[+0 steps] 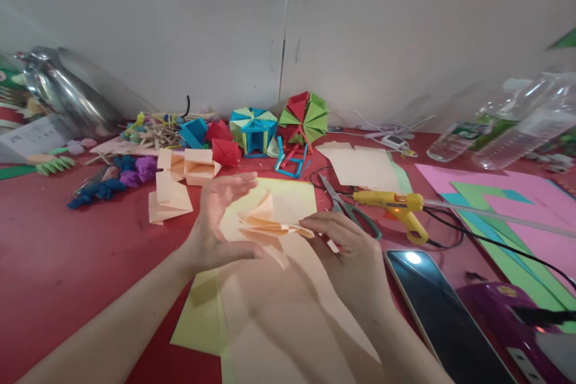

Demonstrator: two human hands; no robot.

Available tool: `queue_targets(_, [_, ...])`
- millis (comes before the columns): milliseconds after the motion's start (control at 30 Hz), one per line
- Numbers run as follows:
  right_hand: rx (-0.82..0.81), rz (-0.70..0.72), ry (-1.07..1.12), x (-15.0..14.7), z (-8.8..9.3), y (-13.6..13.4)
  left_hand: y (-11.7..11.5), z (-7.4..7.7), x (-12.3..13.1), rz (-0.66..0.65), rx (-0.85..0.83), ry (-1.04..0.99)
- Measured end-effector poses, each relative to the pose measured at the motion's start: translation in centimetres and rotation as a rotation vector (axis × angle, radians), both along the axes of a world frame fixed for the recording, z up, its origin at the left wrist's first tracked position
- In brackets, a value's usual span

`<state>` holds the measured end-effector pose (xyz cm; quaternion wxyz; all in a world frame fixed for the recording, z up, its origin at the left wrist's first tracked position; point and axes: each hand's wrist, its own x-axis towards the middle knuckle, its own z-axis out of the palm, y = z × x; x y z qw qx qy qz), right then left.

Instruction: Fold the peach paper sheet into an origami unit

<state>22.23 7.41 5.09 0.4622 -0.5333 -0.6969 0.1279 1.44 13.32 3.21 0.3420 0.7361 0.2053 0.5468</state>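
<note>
A folded piece of peach paper (265, 227) is held above the sheets in the middle, its pleats fanning out to the left. The fingers of my right hand (348, 246) pinch its right end. My left hand (220, 225) is open at the other side, thumb and fingers apart around the fanned end; I see no firm grip there. Beneath both hands lie a large peach sheet (288, 318) and yellow sheets (200, 318). More folded peach pieces (173, 198) sit to the left of my left hand.
Scissors (348, 207), a yellow glue gun (396, 207) and a phone (443, 312) lie to the right, with a purple power strip (508, 318) and coloured paper (540, 210) beyond. Paper models (254, 129) stand at the back. A metal jug (67, 93) and plastic bottles (526, 120) flank them.
</note>
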Motion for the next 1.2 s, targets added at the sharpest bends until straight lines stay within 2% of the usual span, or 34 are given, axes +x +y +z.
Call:
queue_targets(200, [-0.048,-0.005,0.003,-0.2,-0.3,0.2,-1.5,1.6,-0.1,0.146,0.417,0.311])
queue_targets(300, [-0.041,0.013,-0.012,-0.4,-0.4,0.3,-2.2,2.0,0.5,0.200,0.518,0.420])
queue_targets(567, [-0.022,-0.009,-0.041,-0.4,-0.5,0.2,-2.5,1.5,1.1,0.229,0.396,0.319])
queue_targets(767, [-0.025,-0.020,-0.050,-0.5,-0.6,0.3,-2.5,1.4,1.0,0.281,0.494,0.433])
queue_targets(867, [-0.013,-0.044,-0.031,-0.5,-0.7,0.4,-2.5,1.3,1.1,0.319,0.545,0.423])
queue_targets(1033, [0.050,-0.072,-0.038,-0.6,-0.7,0.2,-2.4,1.1,1.4,0.305,0.483,0.406])
queue_targets(1133, [0.070,-0.095,-0.072,-0.6,-0.7,0.1,-2.5,1.2,1.5,0.364,0.441,0.466])
queue_targets(1200, [0.073,-0.102,-0.081,-0.6,-0.7,0.1,-2.5,1.3,1.6,0.447,0.484,0.505])
